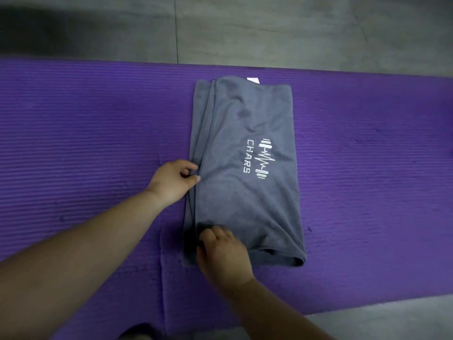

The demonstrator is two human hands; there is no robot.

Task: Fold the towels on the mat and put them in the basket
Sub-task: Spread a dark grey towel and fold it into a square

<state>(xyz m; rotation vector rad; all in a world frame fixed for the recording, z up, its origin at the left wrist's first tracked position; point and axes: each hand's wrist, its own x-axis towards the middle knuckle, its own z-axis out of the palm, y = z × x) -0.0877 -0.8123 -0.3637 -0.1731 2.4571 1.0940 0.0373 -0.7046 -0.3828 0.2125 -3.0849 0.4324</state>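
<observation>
A grey towel (247, 119) with a white "CHARS" logo lies folded into a long rectangle on the purple mat (85, 143), its length running away from me. My left hand (172, 180) pinches the layered left edge of the towel about halfway along. My right hand (224, 253) grips the near left corner of the towel, fingers curled into the fabric. A small white tag (253, 80) sticks out at the far end. No basket is in view.
Grey tiled floor (245, 28) lies beyond the mat's far edge and shows again at the near right corner (392, 322). A dark shape (137, 333) sits at the bottom edge near my body.
</observation>
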